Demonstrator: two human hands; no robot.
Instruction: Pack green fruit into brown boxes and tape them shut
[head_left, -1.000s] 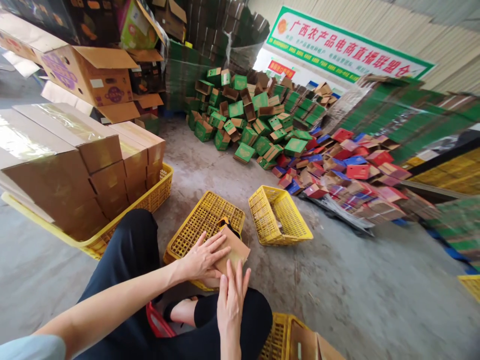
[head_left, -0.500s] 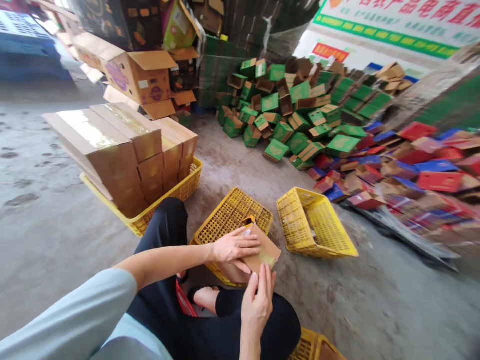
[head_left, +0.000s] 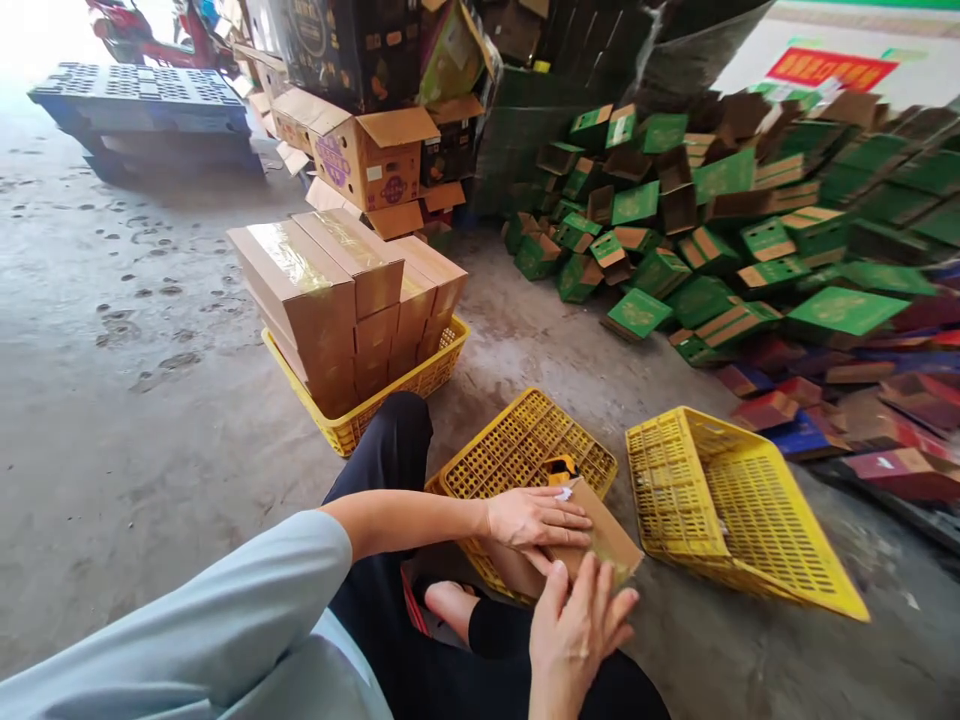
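A small brown cardboard box (head_left: 611, 525) with shiny tape near its close end rests on an upturned yellow plastic crate (head_left: 517, 440). My left hand (head_left: 536, 520) lies flat across the top of this box, fingers stretched out. At its near end is my right hand (head_left: 577, 620), fingers spread, the fingertips at the taped edge; whether they touch it I cannot tell. Just behind the box sits an orange-and-black tool (head_left: 562, 468), partly hidden, its kind unclear.
Taped brown cartons (head_left: 311, 300) stand stacked in a yellow crate (head_left: 352, 430) on the left. Another yellow crate (head_left: 675, 490) stands tilted to the right. Behind lie heaps of green boxes (head_left: 637, 312) and red and blue boxes (head_left: 795, 400). A blue pallet (head_left: 165, 120) is far left.
The view has swung left, so everything appears farther right. My right fingers have spread apart at the box's near end. My left hand stays flat on the box.
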